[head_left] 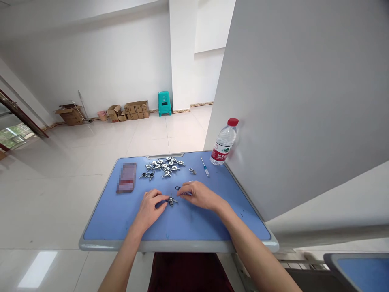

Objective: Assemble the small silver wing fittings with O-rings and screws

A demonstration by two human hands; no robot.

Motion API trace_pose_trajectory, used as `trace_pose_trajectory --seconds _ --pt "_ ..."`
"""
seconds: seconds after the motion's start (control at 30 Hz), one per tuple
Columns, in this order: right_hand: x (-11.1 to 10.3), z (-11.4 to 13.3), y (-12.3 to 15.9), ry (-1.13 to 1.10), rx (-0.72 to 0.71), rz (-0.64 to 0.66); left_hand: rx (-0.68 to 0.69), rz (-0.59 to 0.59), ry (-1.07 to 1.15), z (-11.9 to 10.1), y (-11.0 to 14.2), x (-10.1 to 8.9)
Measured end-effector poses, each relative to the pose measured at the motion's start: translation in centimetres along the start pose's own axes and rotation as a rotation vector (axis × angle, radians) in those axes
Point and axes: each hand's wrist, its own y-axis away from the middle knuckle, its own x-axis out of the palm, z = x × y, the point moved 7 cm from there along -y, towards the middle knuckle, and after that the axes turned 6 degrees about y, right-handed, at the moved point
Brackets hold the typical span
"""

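My left hand (151, 206) steadies a small silver metal part with several short arms (172, 200) on the blue desk (200, 227), its thumb and index finger closed at the part's left side. Just to the right hovers my right hand (197, 194), fingers pinched together; a bit of something shiny shows under them, too small to name. Beside its fingertips lies a small black ring (177, 188). Farther back is a pile of similar silver metal parts (165, 165). Two parts with dark round centres (147, 175) sit at the pile's front left.
A phone-like flat object, blurred out (127, 177), lies at the left. A screwdriver (205, 166), small metal pieces (192, 171) and a water bottle (225, 142) are at the back right. A grey panel (291, 101) borders the right edge. Cardboard boxes (136, 110) and a green stool (164, 103) stand by the wall.
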Motion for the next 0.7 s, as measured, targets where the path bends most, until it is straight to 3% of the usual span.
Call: trace_pose_trajectory --seconds 0.2,0.7 --pt "1.5 1.6 -0.3 0.123 -0.048 0.076 0.082 -0.031 -0.010 -0.2 -0.1 0.0" --pt "1.8 1.3 -0.3 0.193 -0.063 0.067 0.199 -0.104 0.014 -1.0 0.2 -0.4"
